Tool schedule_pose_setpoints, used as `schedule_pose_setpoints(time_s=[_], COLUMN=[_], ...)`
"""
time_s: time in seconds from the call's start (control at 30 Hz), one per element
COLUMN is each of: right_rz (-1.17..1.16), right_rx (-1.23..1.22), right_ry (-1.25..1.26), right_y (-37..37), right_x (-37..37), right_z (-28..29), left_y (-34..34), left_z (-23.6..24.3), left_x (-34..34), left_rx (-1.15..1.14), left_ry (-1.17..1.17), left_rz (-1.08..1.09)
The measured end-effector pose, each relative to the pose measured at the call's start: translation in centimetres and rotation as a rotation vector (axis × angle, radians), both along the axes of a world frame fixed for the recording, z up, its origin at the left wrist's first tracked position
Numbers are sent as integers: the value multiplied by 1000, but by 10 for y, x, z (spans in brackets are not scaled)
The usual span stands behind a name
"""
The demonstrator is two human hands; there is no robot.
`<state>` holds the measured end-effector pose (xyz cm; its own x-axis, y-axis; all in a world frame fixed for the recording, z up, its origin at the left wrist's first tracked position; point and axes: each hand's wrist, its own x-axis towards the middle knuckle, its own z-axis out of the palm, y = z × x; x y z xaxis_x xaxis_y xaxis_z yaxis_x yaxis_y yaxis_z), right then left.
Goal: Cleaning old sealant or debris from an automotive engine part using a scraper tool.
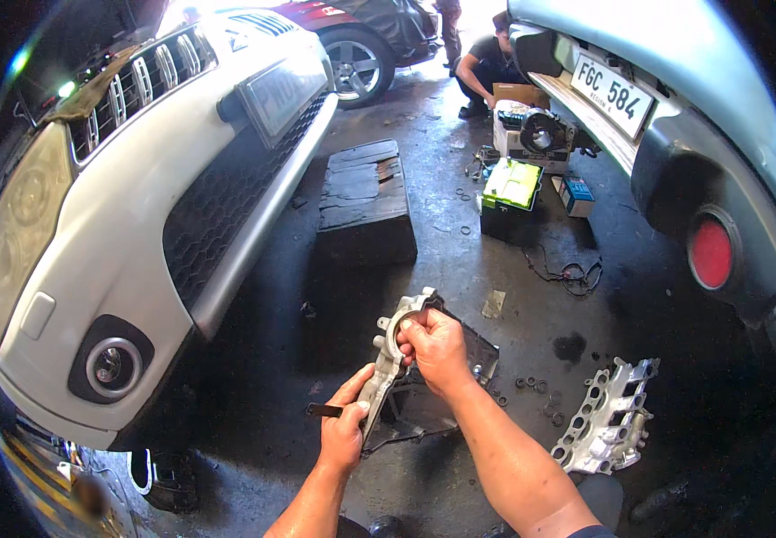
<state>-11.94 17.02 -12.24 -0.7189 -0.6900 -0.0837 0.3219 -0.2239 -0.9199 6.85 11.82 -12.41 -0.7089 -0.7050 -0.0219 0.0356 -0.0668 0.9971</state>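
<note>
A: Where's the part being handled?
B: The grey metal casting is held just below mid-view; count the clock from it.
A: And the hands?
B: The left hand grips its edge at 8 o'clock, a thin dark tool sticking out from the fingers. The right hand has fingers curled at the round opening near 12; whether they grip the rim, I cannot tell.
A: Any writing?
B: The rear plate at 1 carries bold dark characters on white, sharp enough to read. The front plate at 11 is washed out. Print on the blue box, between 1 and 2, is too small.
A: Edges and room?
B: Small dark rings lie at 3, just before a ported metal part near 4. A white bumper bounds 9 to 11, a grey bumper 1 to 3. Between them the floor runs past a dark block near 12 and a green-topped box at 1.
</note>
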Motion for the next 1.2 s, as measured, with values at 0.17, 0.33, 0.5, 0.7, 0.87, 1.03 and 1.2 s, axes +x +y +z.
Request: schedule_pose_setpoints(time_s=[0.17, 0.33, 0.5, 0.7, 0.87, 1.03, 1.2], right_rz=[22, 10, -56, -485, -377, -31, 110], right_rx=[-53, -19, 26, 562, 859, 258, -20], right_ry=[-69, -26, 220, 961, 960, 110, -286], right_y=[11, 29, 70, 138, 141, 63, -3], right_x=[-4, -3, -21, -143, -133, -58, -6], right_z=[-2, -2, 18, 10, -18, -22, -10], left_y=[-2, 0, -13, -12, -20, -23, -15], left_z=[-1, 2, -10, -12, -19, -24, -8], left_x=[2, 1, 12, 7, 11, 10, 5], left_rx=[32, 7, 48, 175, 249, 227, 146], left_ry=[32, 10, -12, 76, 99, 104, 58], left_rz=[-9, 17, 74, 84, 125, 120, 88])
